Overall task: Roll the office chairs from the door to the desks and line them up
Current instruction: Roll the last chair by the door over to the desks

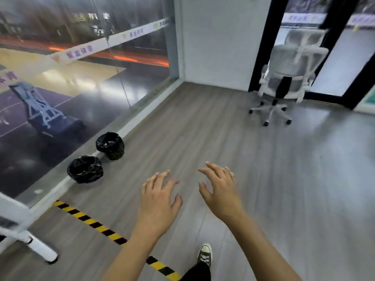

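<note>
A white mesh office chair with a five-star wheeled base stands at the far right, in front of a black-framed glass door, its back turned toward me. My left hand and my right hand are stretched out in front of me over the grey wooden floor, palms down, fingers spread, holding nothing. Both hands are well short of the chair, with open floor between.
Two bins lined with black bags stand by the glass wall on the left. Yellow-black hazard tape crosses the floor. A white frame leg sits at lower left. My shoe shows below.
</note>
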{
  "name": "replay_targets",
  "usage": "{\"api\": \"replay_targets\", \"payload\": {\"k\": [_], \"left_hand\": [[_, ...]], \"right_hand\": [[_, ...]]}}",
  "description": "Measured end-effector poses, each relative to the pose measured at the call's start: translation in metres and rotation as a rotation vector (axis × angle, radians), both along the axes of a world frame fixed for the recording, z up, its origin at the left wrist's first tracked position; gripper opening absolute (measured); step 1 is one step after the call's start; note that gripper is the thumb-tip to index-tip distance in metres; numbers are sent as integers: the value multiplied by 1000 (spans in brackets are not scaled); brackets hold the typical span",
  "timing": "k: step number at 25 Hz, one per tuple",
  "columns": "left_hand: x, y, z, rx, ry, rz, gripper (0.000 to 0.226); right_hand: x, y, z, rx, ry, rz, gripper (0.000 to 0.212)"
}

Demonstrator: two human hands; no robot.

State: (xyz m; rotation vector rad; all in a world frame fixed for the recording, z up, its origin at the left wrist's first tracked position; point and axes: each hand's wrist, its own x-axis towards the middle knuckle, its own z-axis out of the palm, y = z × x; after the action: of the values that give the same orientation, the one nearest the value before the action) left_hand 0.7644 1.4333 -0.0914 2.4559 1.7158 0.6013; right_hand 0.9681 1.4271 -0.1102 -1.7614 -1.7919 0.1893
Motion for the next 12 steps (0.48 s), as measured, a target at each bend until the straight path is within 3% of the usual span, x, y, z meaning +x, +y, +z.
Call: {"api": "replay_targets", "payload": {"k": [5, 12], "left_hand": [[121, 129, 0, -4, -93, -129, 31], [288, 285, 24, 1, -138, -322, 25]], "right_hand": [[117, 94, 10, -104, -27, -157, 38], [277, 204, 37, -68, -52, -351, 38]]}}
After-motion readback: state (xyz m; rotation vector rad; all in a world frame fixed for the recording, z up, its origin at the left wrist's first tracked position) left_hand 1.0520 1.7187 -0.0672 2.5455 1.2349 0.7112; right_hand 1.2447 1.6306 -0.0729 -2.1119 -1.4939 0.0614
